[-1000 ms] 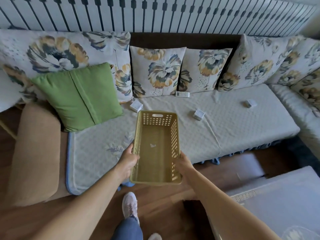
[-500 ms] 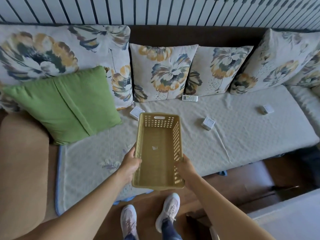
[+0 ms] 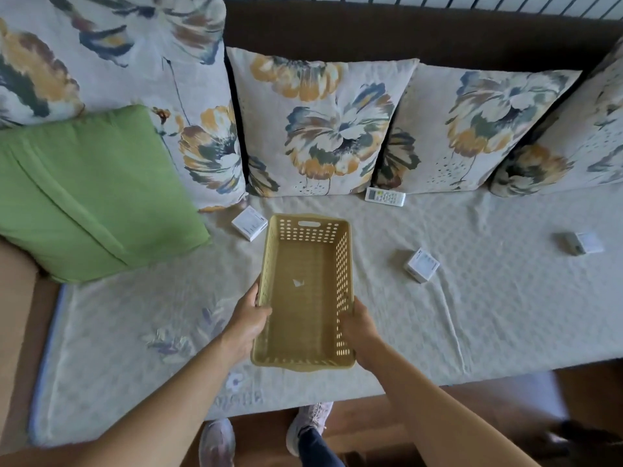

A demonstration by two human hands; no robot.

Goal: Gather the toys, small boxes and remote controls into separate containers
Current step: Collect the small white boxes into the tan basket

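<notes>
Sofa seat (image 3: 472,315), head view: covered by throw, floral cushions (image 3: 320,129) lined behind. Tan basket (image 3: 267,264) held over seat centre, walls gripped by left hand (image 3: 247,320) and right hand (image 3: 359,326), fingers curled round rims. First box (image 3: 249,223) beside basket's far-left corner, second box (image 3: 421,265) right, third box (image 3: 581,243) far right; remote control (image 3: 385,196) laid against cushions.

I wear a pale pinkish-white fabric left sneaker (image 3: 215,442) and matching right sneaker (image 3: 308,420), a dark blue denim trouser leg (image 3: 318,450), and my forearms (image 3: 168,396) are bare.
</notes>
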